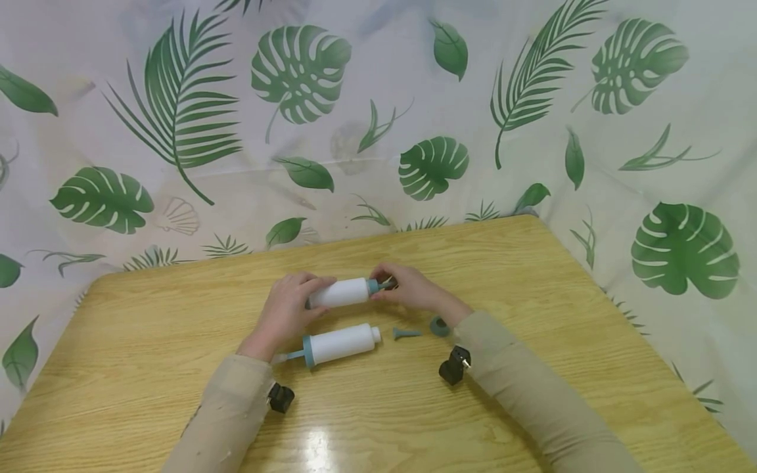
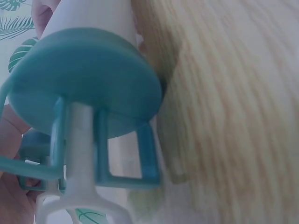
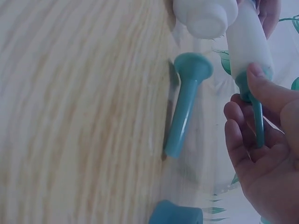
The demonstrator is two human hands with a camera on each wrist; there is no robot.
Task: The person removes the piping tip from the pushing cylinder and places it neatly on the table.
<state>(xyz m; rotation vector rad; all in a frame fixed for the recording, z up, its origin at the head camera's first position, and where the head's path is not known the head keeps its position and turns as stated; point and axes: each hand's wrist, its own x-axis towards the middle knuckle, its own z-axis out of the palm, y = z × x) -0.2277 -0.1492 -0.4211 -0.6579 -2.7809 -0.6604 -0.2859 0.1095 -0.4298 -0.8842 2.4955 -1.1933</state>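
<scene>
My left hand (image 1: 288, 307) grips the white barrel of an icing syringe (image 1: 345, 292), which lies sideways above the table's middle. At its other end my right hand (image 1: 414, 289) pinches the teal collar (image 3: 244, 83), thumb on one side and fingers on the other. A slim teal nozzle (image 3: 258, 122) sticks out of that collar over my right palm. Nearer to me lies a second icing syringe (image 1: 343, 343), with a bare white neck (image 3: 209, 22) at its right end. Its teal end cap (image 2: 86, 79) and white plunger (image 2: 80, 149) point left.
A loose teal nozzle (image 1: 407, 334) lies right of the second syringe. Beyond it, by my right wrist, is a teal ring-shaped collar (image 1: 439, 326). All rest on the wooden table (image 1: 367, 420). A leaf-patterned sheet (image 1: 378, 177) hangs behind the table's back edge.
</scene>
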